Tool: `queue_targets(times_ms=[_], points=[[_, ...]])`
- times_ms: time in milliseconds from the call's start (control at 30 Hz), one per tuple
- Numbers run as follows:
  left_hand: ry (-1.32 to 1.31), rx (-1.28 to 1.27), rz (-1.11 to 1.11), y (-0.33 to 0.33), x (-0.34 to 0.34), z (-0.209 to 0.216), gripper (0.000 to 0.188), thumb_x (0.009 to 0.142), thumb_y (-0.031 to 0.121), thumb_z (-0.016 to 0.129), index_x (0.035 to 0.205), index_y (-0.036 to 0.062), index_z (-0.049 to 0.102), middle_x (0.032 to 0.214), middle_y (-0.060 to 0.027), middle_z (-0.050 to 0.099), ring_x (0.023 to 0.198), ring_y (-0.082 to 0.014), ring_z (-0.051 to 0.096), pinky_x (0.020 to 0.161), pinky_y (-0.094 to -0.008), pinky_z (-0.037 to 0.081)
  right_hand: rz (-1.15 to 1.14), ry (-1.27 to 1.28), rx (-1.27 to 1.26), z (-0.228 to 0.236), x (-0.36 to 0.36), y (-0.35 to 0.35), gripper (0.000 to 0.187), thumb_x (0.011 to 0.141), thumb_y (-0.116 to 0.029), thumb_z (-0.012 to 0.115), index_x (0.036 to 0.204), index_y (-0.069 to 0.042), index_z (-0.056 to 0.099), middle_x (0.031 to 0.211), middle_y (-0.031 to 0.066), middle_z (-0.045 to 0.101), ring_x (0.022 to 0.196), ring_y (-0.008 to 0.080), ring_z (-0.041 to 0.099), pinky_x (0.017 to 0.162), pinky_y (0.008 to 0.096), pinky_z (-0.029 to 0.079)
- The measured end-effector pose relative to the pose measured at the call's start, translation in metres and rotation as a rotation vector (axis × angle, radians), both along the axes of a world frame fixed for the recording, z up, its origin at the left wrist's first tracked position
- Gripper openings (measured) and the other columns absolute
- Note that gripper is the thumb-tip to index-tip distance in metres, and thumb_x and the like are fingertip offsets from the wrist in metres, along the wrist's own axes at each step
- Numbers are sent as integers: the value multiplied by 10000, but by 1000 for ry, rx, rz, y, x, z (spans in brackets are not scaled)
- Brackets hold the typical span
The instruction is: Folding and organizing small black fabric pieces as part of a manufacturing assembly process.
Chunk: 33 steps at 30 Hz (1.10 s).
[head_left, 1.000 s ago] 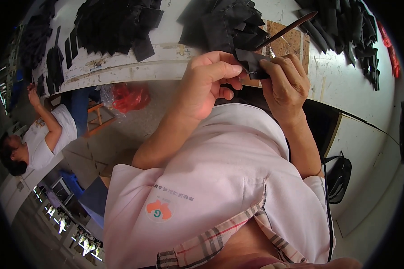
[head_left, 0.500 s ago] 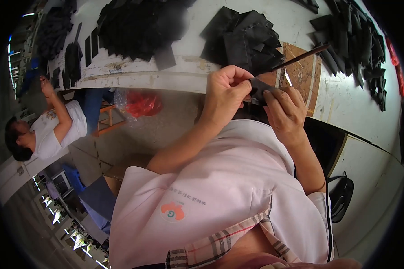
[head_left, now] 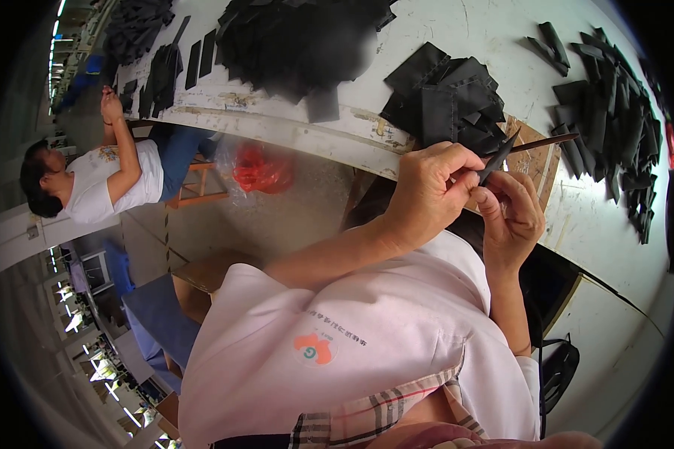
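At the near edge of the white table (head_left: 494,45), both hands up close together, one small black piece (head_left: 500,159) between them. Piece: thin, matte, plain dark, looks folded or seen nearly edge-on; narrow, tapering to a sharp point at its upper end, tilted up and to the right. Faint lighter sheen along one side. Lower end hidden by fingers; stitching on it too small to tell. Held above the table edge, in front of the brown board (head_left: 543,176).

Left hand (head_left: 436,187): thumb and forefinger pinched on the piece's lower part, other fingers curled. Right hand (head_left: 513,217): fingers bent, thumb tip right by the left fingertips, just beside the piece; can't tell whether it grips.

Dark rod (head_left: 550,142), tapered, sticks out to the right from behind the piece, over the board; contact with the piece unclear.

Just beyond the hands, pile of black pieces (head_left: 460,97), flat, squarish, overlapping, pale stitch lines on some. Bigger dark heap (head_left: 284,52) farther left. Right side: spread of narrow black strips (head_left: 610,112), some looking folded.
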<state>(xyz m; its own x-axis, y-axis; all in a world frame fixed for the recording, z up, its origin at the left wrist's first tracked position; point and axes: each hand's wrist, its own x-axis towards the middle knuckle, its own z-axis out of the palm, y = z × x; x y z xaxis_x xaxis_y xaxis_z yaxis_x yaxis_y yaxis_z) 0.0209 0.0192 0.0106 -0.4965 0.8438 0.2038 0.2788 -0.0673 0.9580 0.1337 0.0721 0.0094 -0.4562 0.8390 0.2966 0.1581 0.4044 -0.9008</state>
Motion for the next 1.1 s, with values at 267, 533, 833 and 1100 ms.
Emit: queue_targets(times_ms=[267, 533, 833, 1100], points=[[-198, -99, -131, -3, 3, 5, 64, 761, -46, 545, 807, -19, 581, 662, -60, 611, 556, -63, 570, 437, -180, 463, -149, -25, 187, 0, 3, -8, 181, 690, -68, 676, 837, 12, 607, 739, 70, 563, 594, 105, 535, 506, 206, 430], [8, -52, -45, -3, 5, -14, 62, 743, -56, 559, 793, -21, 572, 632, -67, 606, 549, -62, 569, 439, -199, 461, 10, -264, 507, -12, 1, 2, 192, 667, 25, 626, 850, 13, 569, 743, 102, 530, 624, 221, 534, 520, 280, 439], [-1057, -199, -78, 6, -11, -18, 138, 676, -51, 571, 794, -7, 512, 615, -15, 523, 444, 3, 379, 356, -149, 260, -47, -269, 154, -29, -1, 9, 162, 649, 21, 594, 806, 0, 559, 696, 69, 512, 561, 172, 506, 523, 261, 424], [-323, -160, -37, 7, 0, -28, 184, 673, -95, 477, 846, -41, 510, 741, -58, 523, 501, -38, 466, 439, -186, 392, 253, 515, -1303, -30, 7, 16, 89, 748, -91, 611, 710, -44, 546, 639, -25, 478, 527, 41, 379, 453, 177, 284]])
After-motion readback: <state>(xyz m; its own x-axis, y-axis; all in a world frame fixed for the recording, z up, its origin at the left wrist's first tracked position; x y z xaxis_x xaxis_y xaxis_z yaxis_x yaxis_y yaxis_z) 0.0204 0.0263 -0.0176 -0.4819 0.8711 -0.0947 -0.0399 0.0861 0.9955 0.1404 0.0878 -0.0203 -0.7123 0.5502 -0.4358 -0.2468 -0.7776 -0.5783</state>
